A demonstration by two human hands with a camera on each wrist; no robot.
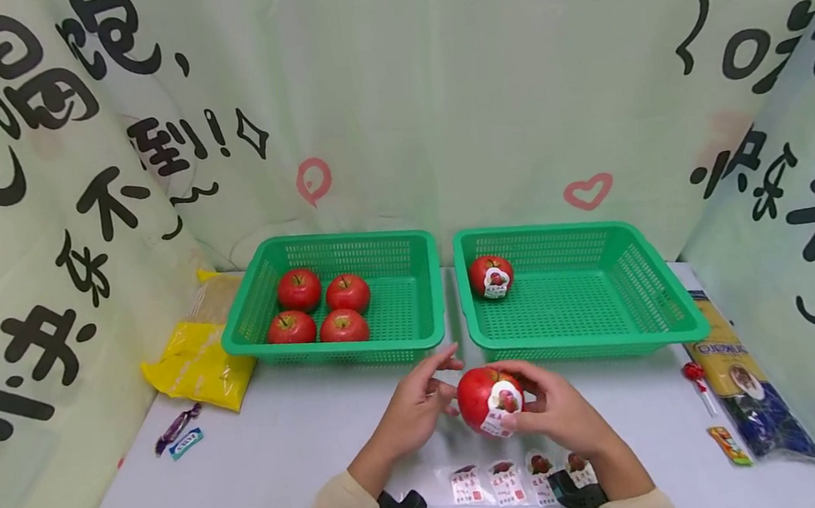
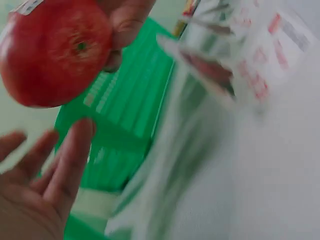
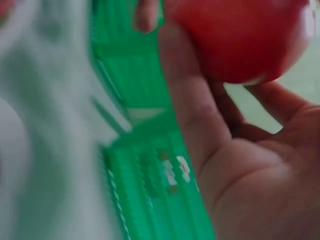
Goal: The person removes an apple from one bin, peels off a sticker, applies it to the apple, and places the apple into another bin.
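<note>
A red apple (image 1: 473, 396) bearing a white label sticker (image 1: 504, 400) is held up above the table by my right hand (image 1: 562, 406), thumb at the front and fingers round its side. My left hand (image 1: 412, 411) is just left of it with fingers spread loosely; the left wrist view shows a gap between these fingers and the apple (image 2: 55, 52). Below the hands lies a clear strip of printed apple stickers (image 1: 506, 484), its right end partly covered by the black wrist camera. In the right wrist view the apple (image 3: 245, 40) sits against the fingers of the right hand (image 3: 255, 170).
Behind the hands stand two green baskets: the left basket (image 1: 405, 296) holds several plain apples, the right basket (image 1: 579, 301) one stickered apple (image 1: 491, 276). A yellow bag (image 1: 201, 363) and small candies (image 1: 186, 443) lie left. A pasta pack (image 1: 747, 383) and a lollipop (image 1: 694, 372) lie right.
</note>
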